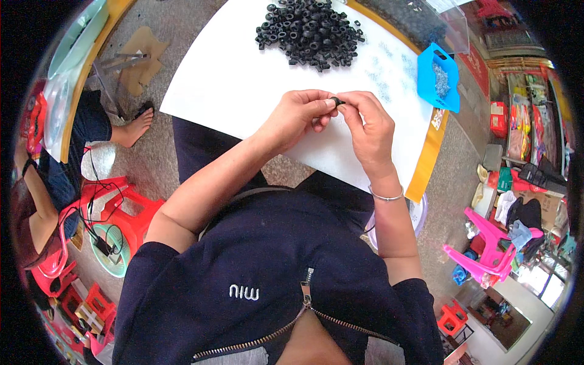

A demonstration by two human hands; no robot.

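"What's over on the left?"

"Another person's bare foot (139, 128) on the floor. Nearer, a red stool (139, 210) stands with a pale green basket (97, 248) beside it."

"And the left hand?"

"The left hand (298, 117) is above the near part of the white tabletop (225, 79), thumb and forefinger pinched on a small black part (336, 100), its remaining fingers curled under."

"Anything beyond it?"

"A heap of black parts (310, 35), well apart from the hands, at the far side."

"So where's that one part?"

"Between the two hands. From the right, the right hand (374, 128) meets it, thumb and forefinger nearly together on its other end; I can't tell whether something tinier is there too."

"Further right?"

"Tiny clear pieces (389, 70) scattered on the white, then a blue basket (427, 88) holding more at the table's right edge. Past that, a pink stool (486, 258)."
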